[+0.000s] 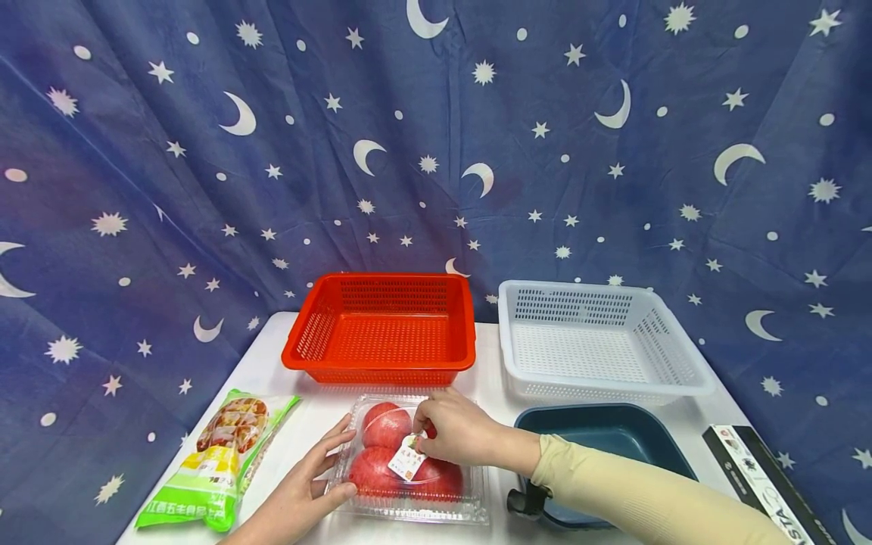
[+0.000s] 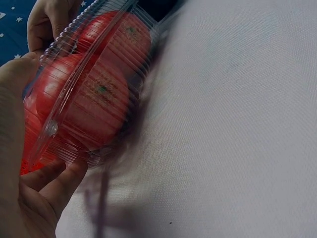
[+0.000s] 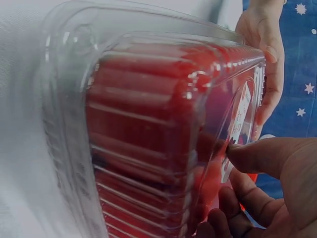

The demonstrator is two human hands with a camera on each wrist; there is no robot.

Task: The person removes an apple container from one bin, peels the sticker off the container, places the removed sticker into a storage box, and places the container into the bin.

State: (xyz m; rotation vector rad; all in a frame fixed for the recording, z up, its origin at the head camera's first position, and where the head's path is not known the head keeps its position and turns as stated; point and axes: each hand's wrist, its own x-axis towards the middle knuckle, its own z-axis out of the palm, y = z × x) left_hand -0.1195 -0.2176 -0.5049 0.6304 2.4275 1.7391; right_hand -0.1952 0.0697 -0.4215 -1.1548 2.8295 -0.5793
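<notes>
In the head view, a clear box (image 1: 409,462) of tomatoes (image 1: 384,428) lay bottom centre on the table (image 1: 272,363); the left hand (image 1: 306,484) pressed its side with straight fingers, and the right hand (image 1: 453,431) pinched its label (image 1: 406,462). The left wrist view showed the box (image 2: 94,84) upper left. The right wrist view showed fingertips (image 3: 247,153) curled on the label (image 3: 240,119).

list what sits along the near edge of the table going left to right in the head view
green snack bag → left hand → clear clamshell of tomatoes → dark teal basin → black box
</notes>
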